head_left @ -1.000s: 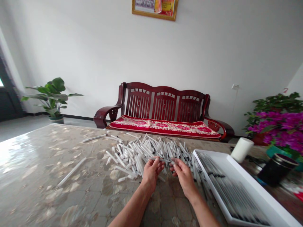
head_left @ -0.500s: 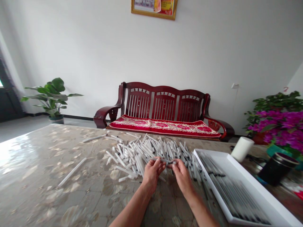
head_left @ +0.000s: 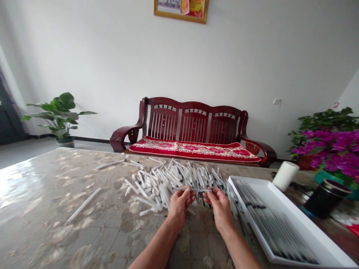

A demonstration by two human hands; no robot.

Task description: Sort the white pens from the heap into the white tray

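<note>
A slim translucent pen (head_left: 198, 190) lies level between my two hands, over the near edge of the pile. My left hand (head_left: 179, 204) pinches it near its left part, thumb on top. At its right end, the fingers of my right hand (head_left: 220, 206) are closed on it and hide the tip. Just beyond my hands spreads a loose pile of whitish pen barrels and caps (head_left: 157, 183), some with dark ends. To the right stands a shallow white box (head_left: 270, 248) holding rows of clear pens (head_left: 283, 231) with black parts.
One white tube (head_left: 84, 205) lies apart on the patterned table (head_left: 106, 231) at the left, another pen (head_left: 111, 164) farther back. Behind the box are a white roll (head_left: 286, 176), a dark cup (head_left: 327, 200) and purple flowers (head_left: 331, 147). A wooden bench (head_left: 193, 123) stands past the table.
My right hand has shifted slightly to the right along the pen, and its fingers have curled more around the end. My left hand stays nearly where it was, still pinching.
</note>
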